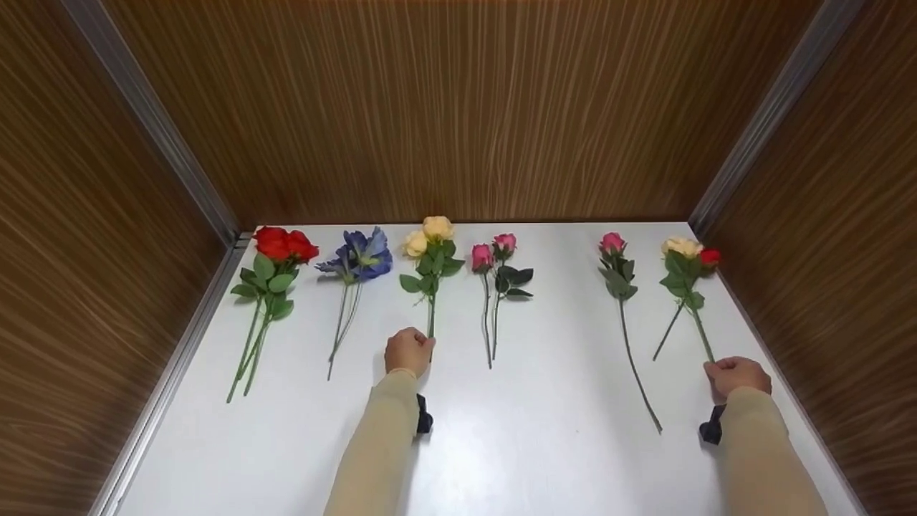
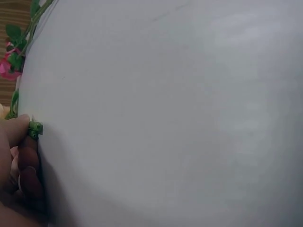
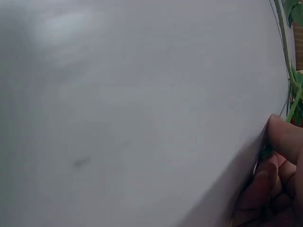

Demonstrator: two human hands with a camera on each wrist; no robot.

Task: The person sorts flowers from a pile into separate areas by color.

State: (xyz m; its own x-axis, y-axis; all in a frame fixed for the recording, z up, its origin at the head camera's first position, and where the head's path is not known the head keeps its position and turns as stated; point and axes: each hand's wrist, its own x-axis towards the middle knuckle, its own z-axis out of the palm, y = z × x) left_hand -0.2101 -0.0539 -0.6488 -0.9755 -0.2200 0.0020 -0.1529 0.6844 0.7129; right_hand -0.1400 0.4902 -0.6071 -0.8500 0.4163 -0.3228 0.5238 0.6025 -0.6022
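In the head view my left hand (image 1: 409, 350) pinches the lower stems of two cream roses (image 1: 438, 228), whose blooms lie toward the back wall. Their green stem ends (image 2: 35, 128) poke out between thumb and fingers in the left wrist view. At the right side, my right hand (image 1: 739, 375) pinches the stem of another cream rose (image 1: 682, 247). A red rose (image 1: 710, 257) lies partly hidden beneath that one, its short stem angling off to the left. The right wrist view shows a dark green stem end (image 3: 266, 153) between the thumb and curled fingers.
Red roses (image 1: 273, 244) lie at the far left, with blue flowers (image 1: 369, 256) beside them. Two pink roses (image 1: 482, 257) lie mid-table, and a single pink rose (image 1: 612, 244) lies farther right. Wood-grain panels (image 1: 458, 107) wall the white table (image 1: 530, 437) at the back and sides.
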